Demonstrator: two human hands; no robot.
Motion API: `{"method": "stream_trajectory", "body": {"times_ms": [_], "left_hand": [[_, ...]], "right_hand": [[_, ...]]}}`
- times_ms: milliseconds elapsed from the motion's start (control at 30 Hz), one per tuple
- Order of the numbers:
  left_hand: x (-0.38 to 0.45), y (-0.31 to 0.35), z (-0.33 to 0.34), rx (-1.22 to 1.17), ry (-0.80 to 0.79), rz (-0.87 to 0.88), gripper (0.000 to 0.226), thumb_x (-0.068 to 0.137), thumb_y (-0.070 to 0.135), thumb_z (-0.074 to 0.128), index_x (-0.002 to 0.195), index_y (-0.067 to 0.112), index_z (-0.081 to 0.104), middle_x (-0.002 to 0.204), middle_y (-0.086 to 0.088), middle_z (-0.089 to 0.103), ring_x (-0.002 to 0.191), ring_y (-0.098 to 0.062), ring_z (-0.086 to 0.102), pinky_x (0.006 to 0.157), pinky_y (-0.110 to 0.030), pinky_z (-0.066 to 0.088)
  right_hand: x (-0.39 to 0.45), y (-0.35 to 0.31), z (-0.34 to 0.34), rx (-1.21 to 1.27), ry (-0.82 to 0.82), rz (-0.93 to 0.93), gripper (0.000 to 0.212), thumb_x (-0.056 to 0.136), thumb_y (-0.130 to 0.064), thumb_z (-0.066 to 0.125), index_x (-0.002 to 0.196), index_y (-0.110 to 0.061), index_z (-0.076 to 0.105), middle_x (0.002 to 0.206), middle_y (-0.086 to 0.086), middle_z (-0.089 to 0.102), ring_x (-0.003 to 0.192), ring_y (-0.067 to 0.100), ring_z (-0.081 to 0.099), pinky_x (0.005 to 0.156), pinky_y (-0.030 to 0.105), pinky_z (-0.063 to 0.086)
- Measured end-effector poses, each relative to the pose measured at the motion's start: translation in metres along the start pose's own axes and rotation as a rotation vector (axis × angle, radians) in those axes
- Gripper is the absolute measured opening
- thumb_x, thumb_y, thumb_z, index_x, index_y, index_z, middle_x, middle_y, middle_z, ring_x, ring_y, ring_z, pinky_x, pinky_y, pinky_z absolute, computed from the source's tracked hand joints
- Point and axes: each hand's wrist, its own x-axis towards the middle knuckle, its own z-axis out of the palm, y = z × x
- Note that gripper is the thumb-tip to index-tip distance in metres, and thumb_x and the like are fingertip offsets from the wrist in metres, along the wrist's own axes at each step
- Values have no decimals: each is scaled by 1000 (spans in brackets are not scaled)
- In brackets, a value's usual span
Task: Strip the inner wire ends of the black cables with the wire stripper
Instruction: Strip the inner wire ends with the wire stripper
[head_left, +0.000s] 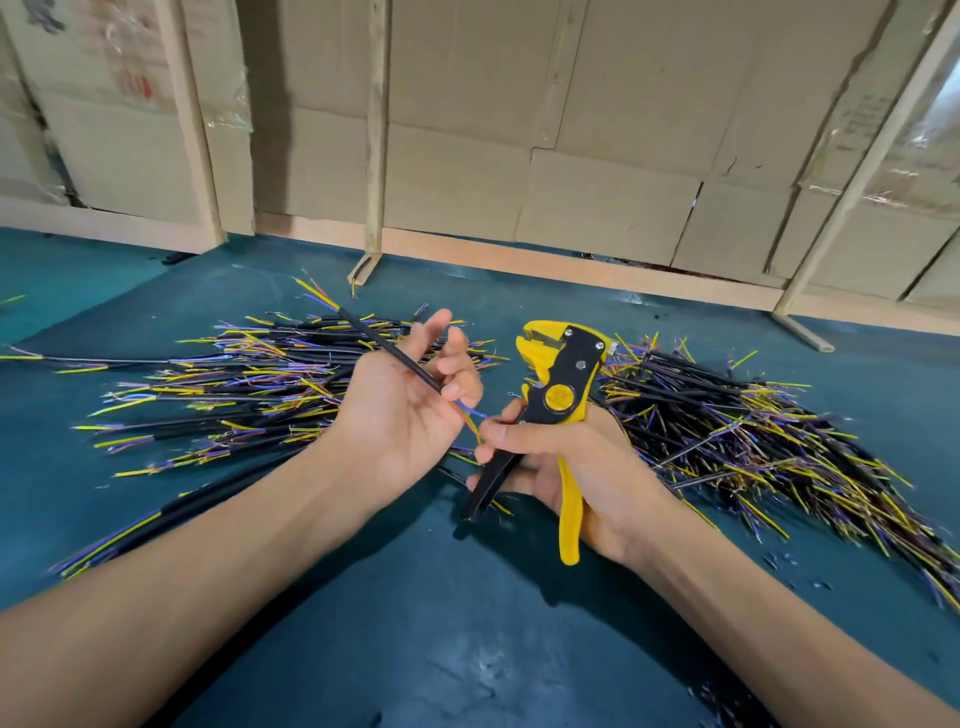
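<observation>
two hands work above the teal bench (426, 613): the left hand (410, 410) lies palm up with its fingers curled loosely round a single black cable (400, 358), whose blue and yellow inner wire ends (470, 413) poke out toward the other hand. the right hand (566, 462) grips the yellow and black wire stripper (558, 395) by its handles, head pointing up and away, while its thumb and forefinger pinch those wire ends. heaps of black cables lie on the bench behind, a left pile (249, 384) and a right pile (737, 441).
</observation>
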Motion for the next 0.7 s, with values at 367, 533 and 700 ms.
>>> {"method": "stream_trajectory", "body": {"times_ms": [367, 533, 700], "left_hand": [[6, -4, -13, 560, 81, 184, 41, 95, -15, 33, 117, 6, 60, 80, -13, 64, 64, -23, 61, 59, -31, 56], [4, -3, -18, 675, -195, 2, 57, 68, -9, 48, 123, 1, 57, 93, -26, 69, 85, -37, 69, 75, -41, 61], [5, -7, -22, 875, -198, 241, 18, 94, -2, 59, 112, 1, 64, 81, -16, 71, 78, -26, 70, 79, -37, 60]], "right_hand": [[2, 3, -1, 11, 165, -76, 16, 84, 5, 75, 91, -3, 63, 75, 17, 67, 71, 36, 70, 81, 65, 58], [3, -3, -9, 29, 266, -124, 16, 84, 1, 76, 91, -5, 64, 82, 19, 71, 73, 35, 71, 75, 58, 61], [3, -4, -12, 4, 244, -120, 17, 84, 1, 76, 94, -5, 64, 90, 25, 72, 74, 35, 70, 80, 62, 60]]}}
